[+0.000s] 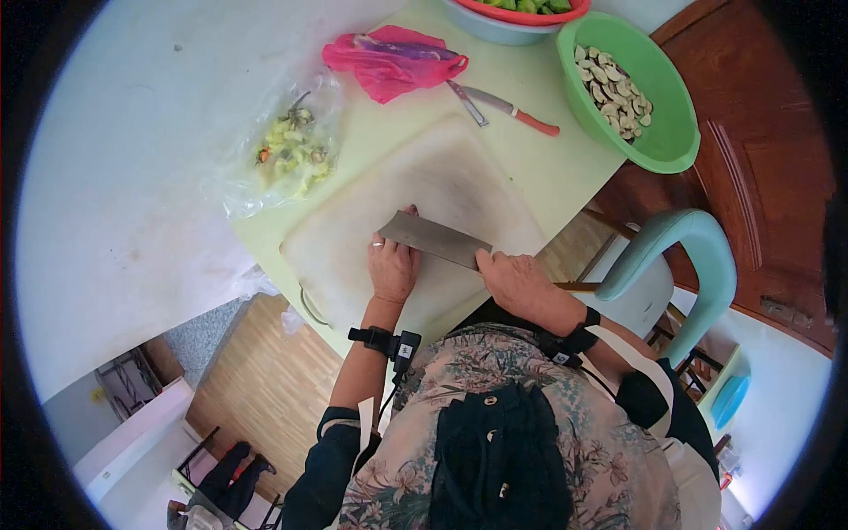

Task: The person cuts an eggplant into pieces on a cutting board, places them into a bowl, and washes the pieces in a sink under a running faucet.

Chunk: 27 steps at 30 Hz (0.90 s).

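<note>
A wide cleaver [433, 238] lies flat across the white cutting board [450, 168] on the pale green table. My right hand [521, 284] grips the cleaver's handle at the board's near right edge. My left hand [392, 265] rests on the board with its fingers touching the blade's left end. The board's surface around the blade is bare and faintly stained.
A clear plastic bag of vegetable scraps [287, 150] lies left of the board. Behind it sit a pink bag [393, 60], a small red-handled knife [512, 109], a green bowl of sliced pieces [667, 132] and a red-rimmed bowl of greens [521, 16]. A teal chair [698, 256] stands at right.
</note>
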Available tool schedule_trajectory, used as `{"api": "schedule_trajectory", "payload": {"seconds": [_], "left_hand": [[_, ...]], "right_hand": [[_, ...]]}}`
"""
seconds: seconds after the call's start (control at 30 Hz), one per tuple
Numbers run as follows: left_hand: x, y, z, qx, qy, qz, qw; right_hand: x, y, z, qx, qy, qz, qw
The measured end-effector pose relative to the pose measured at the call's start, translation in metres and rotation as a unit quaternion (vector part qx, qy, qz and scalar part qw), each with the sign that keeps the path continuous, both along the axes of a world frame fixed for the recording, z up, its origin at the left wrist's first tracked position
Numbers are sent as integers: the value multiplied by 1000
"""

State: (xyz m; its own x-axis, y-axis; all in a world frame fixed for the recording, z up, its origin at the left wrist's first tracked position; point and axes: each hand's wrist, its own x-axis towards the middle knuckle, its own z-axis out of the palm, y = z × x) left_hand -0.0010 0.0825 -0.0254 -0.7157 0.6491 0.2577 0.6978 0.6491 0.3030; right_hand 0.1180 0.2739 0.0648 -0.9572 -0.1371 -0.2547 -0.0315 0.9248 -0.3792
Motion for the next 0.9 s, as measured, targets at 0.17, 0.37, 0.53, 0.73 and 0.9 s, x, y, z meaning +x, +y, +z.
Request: {"api": "schedule_trajectory", "payload": {"seconds": [0.17, 0.37, 0.53, 0.73, 0.9], "left_hand": [[-2, 0, -1, 52, 5, -11, 999], [0, -2, -1, -5, 4, 8, 1000], [2, -5, -14, -5, 5, 11, 1000], [3, 3, 3, 7, 7, 41, 999], [5, -1, -3, 4, -25, 32, 999]], "right_hand": [[-7, -3, 3, 10, 12, 6, 1000], [-27, -8, -27, -19, 33, 10, 999], [-45, -7, -34, -57, 5, -21, 998], [-40, 18, -24, -137, -13, -43, 990], [-17, 23, 0, -102, -82, -13, 991]]}}
